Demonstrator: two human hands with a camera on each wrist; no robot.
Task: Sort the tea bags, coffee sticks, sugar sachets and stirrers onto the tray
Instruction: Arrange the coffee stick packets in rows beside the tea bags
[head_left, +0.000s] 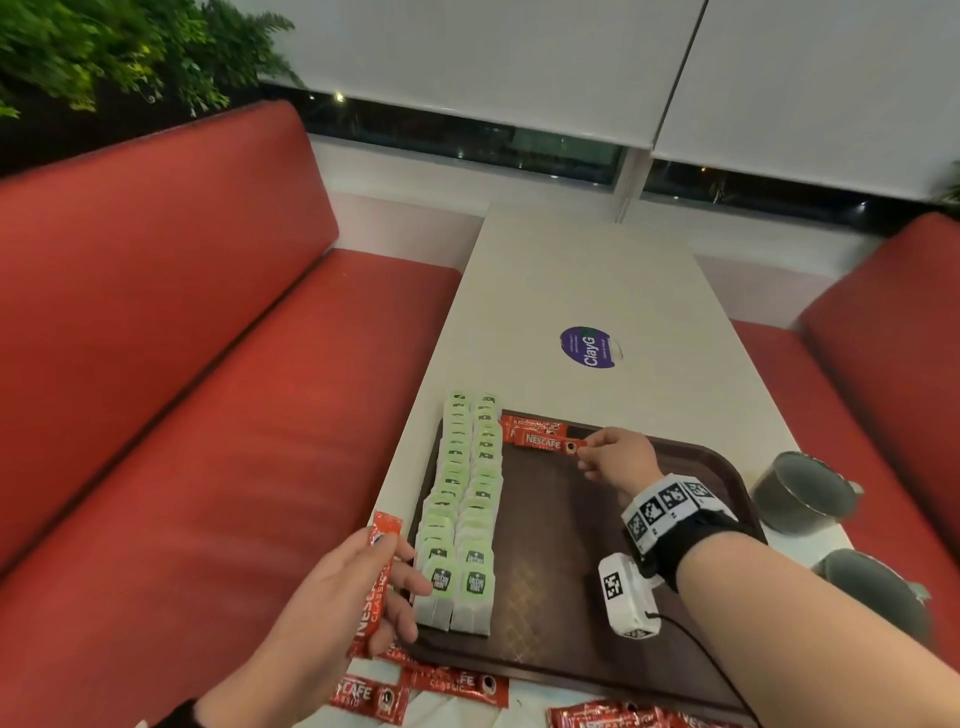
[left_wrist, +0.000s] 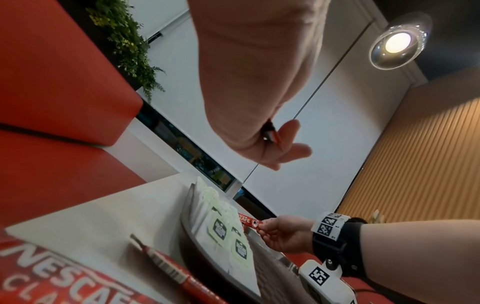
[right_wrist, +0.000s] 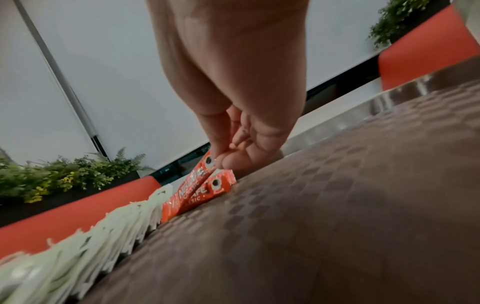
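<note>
Right hand (head_left: 618, 457) pinches a coffee stick (head_left: 548, 444) at the tray's (head_left: 597, 649) far edge, its other end touching a second stick (head_left: 530, 428) lying there. Left hand (head_left: 337, 597) grips one stick (head_left: 375, 582) off the tray's left rim. Two tea bag rows (head_left: 465, 499) between the hands; bare tray floor right of them. Loose sticks (head_left: 457, 686) on desk (head_left: 571, 270), count unclear. Two cups (head_left: 805, 493) beyond the right wrist.
</note>
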